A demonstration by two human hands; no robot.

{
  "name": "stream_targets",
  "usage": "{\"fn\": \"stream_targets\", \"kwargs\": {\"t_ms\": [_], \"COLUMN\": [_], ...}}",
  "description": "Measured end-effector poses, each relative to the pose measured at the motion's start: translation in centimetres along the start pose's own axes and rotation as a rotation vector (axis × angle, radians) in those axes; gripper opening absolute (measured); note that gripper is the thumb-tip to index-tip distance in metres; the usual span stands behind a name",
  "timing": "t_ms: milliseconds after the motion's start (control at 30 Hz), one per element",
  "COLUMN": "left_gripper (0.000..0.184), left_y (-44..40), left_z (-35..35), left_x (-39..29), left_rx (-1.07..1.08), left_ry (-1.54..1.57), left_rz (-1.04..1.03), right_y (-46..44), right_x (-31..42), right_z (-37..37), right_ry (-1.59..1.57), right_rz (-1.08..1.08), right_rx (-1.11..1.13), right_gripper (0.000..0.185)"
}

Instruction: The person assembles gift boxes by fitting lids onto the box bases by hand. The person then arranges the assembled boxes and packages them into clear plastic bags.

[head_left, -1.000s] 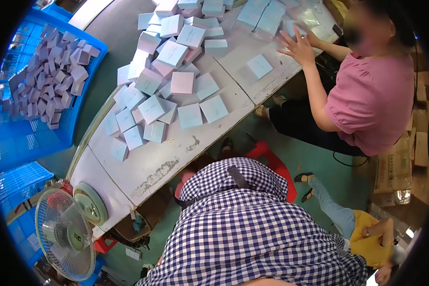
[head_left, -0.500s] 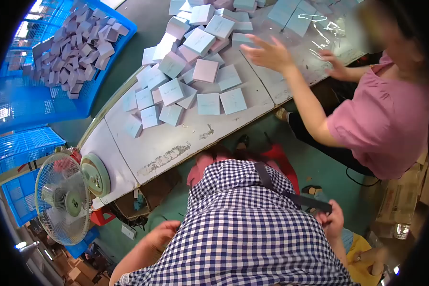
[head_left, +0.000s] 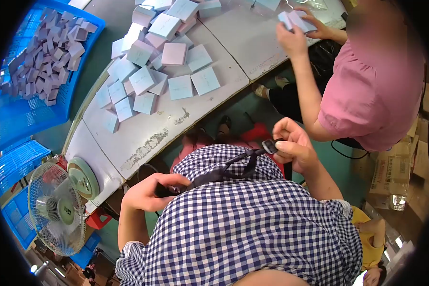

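Note:
A black strap [head_left: 209, 178] runs across the front of the blue-and-white checked garment [head_left: 243, 219] at waist height. Its buckle [head_left: 270, 146] is pinched between the thumb and fingers of my right hand [head_left: 298, 150], raised on the right. On the left, my left hand [head_left: 150, 191] has its fingers closed around the strap's other end, a dark piece partly hidden in the grip. Between both hands the strap hangs slightly twisted, with a loop near the buckle. Beyond my hands, many small pale blue and pink boxes [head_left: 143, 80] lie piled on the table [head_left: 145, 148].
A co-worker in a pink top [head_left: 355, 90] holds a small box [head_left: 298, 22] at the table's right. At left stand a fan [head_left: 57, 209] and a blue crate [head_left: 43, 119] with many small boxes. Cardboard cartons [head_left: 391, 171] are stacked at right.
Both my hands have come up; my right hand has brought the strap's end forward, and my left now grips the strap too. The co-worker has picked up a box. The view has shifted.

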State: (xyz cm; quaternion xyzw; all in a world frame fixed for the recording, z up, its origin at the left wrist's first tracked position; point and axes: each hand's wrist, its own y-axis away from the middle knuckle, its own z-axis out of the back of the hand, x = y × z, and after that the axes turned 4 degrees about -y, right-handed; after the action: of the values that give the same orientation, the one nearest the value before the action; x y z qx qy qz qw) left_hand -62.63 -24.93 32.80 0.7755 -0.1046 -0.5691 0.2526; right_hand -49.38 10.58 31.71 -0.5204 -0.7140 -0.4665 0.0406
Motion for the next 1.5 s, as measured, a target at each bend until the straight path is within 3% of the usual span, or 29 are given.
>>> {"fn": "stream_targets", "kwargs": {"t_ms": [67,167,200,267,333,367,400,467,500,533,600,667,700,733,767,800,833,867,933,967,1033,1100,1133,1300,1333,1400,1433,1500], "left_gripper": [0.046,0.048,0.051,0.054,0.050,0.042,0.035,0.029,0.030,0.032,0.033,0.032,0.038,0.053,0.067,0.077,0.099,0.099,0.123,0.123,0.138,0.138,0.136,0.120,0.120,0.113,0.113,0.089], "left_y": [-1.7,-4.0,-5.5,-9.2,-11.8,-12.2,-12.5,-11.9,-11.5,-10.6,-8.7,-5.3,-3.7,-2.0,-0.8,0.8,2.7,4.2,5.5,4.5,3.2,-1.1,-3.5,-10.4,-10.4,-9.4,-8.7,-7.7], "left_z": [1.2,2.2,2.1,0.4,-2.2,-2.8,-3.1,-1.6,-0.5,0.8,2.3,3.4,3.9,4.6,6.5,9.3,12.8,15.5,20.0,21.6,24.8,22.7,22.7,20.2,20.7,20.8,19.9,17.9], "left_x": [0.6,-1.2,-1.3,-1.9,-0.9,-1.6,-0.9,-0.6,0.3,0.8,2.6,3.5,3.6,5.4,8.2,10.0,12.8,15.3,19.5,22.2,25.8,21.5,22.8,19.8,19.7,19.2,18.8,15.2], "left_rx": [0.151,-0.024,-0.075,-0.057,0.080,0.164,0.185,0.143,0.123,0.207,0.236,0.052,-0.181,-0.558,-0.875,-1.088,-1.261,-1.266,-1.419,-1.426,-1.237,-1.257,-1.346,-1.485,-1.463,-1.346,-1.336,-1.463], "left_ry": [-0.056,-0.177,-0.122,-0.059,0.059,0.060,0.102,-0.163,-0.321,-0.303,-0.047,0.055,-0.017,-0.177,-0.414,-0.436,-0.653,-0.658,-0.851,-0.854,-0.893,-0.869,-0.879,-0.796,-0.801,-0.711,-0.711,-0.816], "left_rz": [-0.159,-0.151,-0.126,-0.295,-0.310,-0.104,-0.067,-0.137,-0.297,-0.297,-0.347,-0.103,-0.073,0.137,0.068,0.061,0.088,0.069,0.492,0.463,0.596,0.492,0.311,0.269,0.255,-0.015,0.002,-0.168], "right_y": [-0.9,-1.9,-2.1,-2.3,-2.4,-2.3,-2.3,-2.3,-2.5,-2.6,-2.8,-3.2,-3.7,-4.2,-5.4,-6.5,-8.2,-10.3,-15.0,-17.5,-22.1,-25.7,-27.0,-30.0,-30.6,-31.4,-30.6,-28.2], "right_x": [-0.5,-1.5,-1.6,-1.9,-2.1,-2.3,-2.3,-2.5,-2.2,-1.9,-1.6,-0.8,-0.6,-0.3,-0.6,-0.7,-1.3,-2.1,-4.4,-5.6,-8.2,-8.9,-9.3,-6.2,-5.6,-4.6,-4.2,-4.3], "right_z": [-0.4,-0.5,-0.6,-1.1,-1.3,-1.1,-1.1,0.6,0.9,1.1,1.9,2.2,2.2,2.1,2.4,1.8,1.3,0.9,-0.7,-1.7,-2.9,-4.6,-5.0,-4.7,-3.7,-2.2,-1.7,-0.9], "right_ry": [0.074,0.122,0.117,0.096,0.090,0.120,0.152,0.649,0.779,0.905,0.790,0.825,0.821,0.818,0.828,0.998,1.223,1.439,1.742,1.877,1.946,1.965,1.979,1.983,1.981,1.727,1.755,1.717], "right_rz": [-0.026,-0.011,-0.019,-0.030,-0.030,-0.052,-0.075,0.019,0.053,0.083,-0.156,-0.258,-0.212,-0.157,-0.013,-0.036,0.149,0.344,0.497,0.517,0.445,0.410,0.485,0.624,0.608,0.826,0.755,0.720], "right_rx": [0.094,0.163,0.185,0.167,0.152,0.153,0.156,0.321,0.436,0.551,0.563,0.526,0.403,0.275,0.223,0.034,0.011,-0.023,-0.038,-0.053,-0.100,-0.166,-0.233,-0.344,-0.370,-0.460,-0.363,-0.332], "right_gripper": [0.031,0.027,0.025,0.024,0.022,0.019,0.017,0.010,0.011,0.014,0.017,0.018,0.021,0.026,0.047,0.075,0.090,0.105,0.123,0.126,0.129,0.129,0.126,0.118,0.118,0.117,0.114,0.114]}}
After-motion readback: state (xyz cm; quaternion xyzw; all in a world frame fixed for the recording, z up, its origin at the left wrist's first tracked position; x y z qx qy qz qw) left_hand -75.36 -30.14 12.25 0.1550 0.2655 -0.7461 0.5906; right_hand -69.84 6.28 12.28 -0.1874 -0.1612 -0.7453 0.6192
